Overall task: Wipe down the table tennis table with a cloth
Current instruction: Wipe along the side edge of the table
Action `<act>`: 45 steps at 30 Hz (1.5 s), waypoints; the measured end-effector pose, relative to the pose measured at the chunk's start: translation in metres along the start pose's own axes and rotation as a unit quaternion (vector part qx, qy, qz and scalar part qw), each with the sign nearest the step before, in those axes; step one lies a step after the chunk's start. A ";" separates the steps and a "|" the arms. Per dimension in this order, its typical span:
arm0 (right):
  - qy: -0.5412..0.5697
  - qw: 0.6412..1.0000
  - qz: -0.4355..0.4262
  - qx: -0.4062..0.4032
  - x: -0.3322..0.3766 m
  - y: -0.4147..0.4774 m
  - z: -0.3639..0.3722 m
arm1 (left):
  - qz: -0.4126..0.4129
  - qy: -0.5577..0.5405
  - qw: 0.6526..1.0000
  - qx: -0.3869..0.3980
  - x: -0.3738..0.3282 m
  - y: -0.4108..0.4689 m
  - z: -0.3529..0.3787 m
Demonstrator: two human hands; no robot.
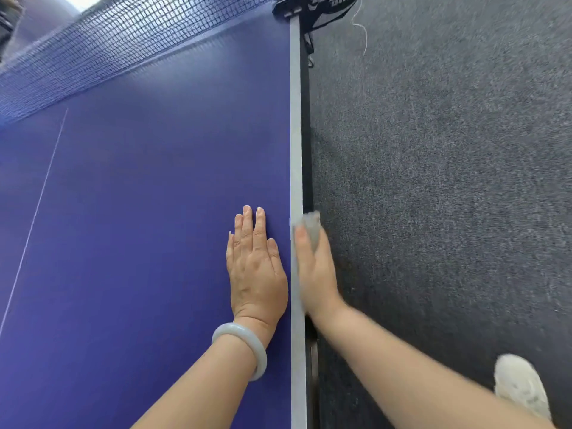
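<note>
- The right hand grips one pale cloth, thumb on top, pressing it on the white side edge of the table.
- The left hand lies flat, fingers straight and together, just inside that edge.
- One bracelet circles the left wrist.
- One net crosses the far end; bare blue surface lies between.
- Grey carpet and one white shoe lie to the right.

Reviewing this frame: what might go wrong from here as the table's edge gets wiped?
1. The cloth is a small wad in the right hand, half off the table at its white edge; it may slip onto the carpet.
2. Pushed further along that edge, it may snag the net clamp.
3. The bracelet by the flat left hand may scrape the blue surface.
</note>
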State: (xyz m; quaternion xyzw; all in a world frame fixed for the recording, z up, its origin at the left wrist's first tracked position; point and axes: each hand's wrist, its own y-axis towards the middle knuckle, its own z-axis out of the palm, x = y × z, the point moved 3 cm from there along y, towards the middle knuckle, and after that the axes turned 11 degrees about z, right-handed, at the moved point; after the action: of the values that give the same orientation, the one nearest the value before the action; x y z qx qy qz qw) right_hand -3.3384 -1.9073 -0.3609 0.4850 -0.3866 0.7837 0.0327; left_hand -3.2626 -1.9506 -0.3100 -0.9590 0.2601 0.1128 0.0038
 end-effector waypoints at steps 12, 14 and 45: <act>-0.030 0.999 0.035 0.009 -0.003 -0.002 -0.003 | 0.002 -0.026 1.000 -0.011 -0.001 0.000 -0.002; -0.056 0.998 0.040 0.015 -0.012 -0.018 -0.005 | 0.003 -0.027 1.000 -0.013 0.000 -0.001 -0.001; -0.082 0.993 0.053 0.060 -0.086 -0.147 -0.038 | -0.029 -0.009 0.999 0.014 0.004 -0.249 -0.018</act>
State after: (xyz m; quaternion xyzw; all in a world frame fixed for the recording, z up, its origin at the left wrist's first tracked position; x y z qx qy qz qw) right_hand -3.2585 -1.7523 -0.3534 0.5280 -0.3653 0.7635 -0.0696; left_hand -3.1310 -1.7390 -0.3066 -0.9650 0.2333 0.1177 0.0232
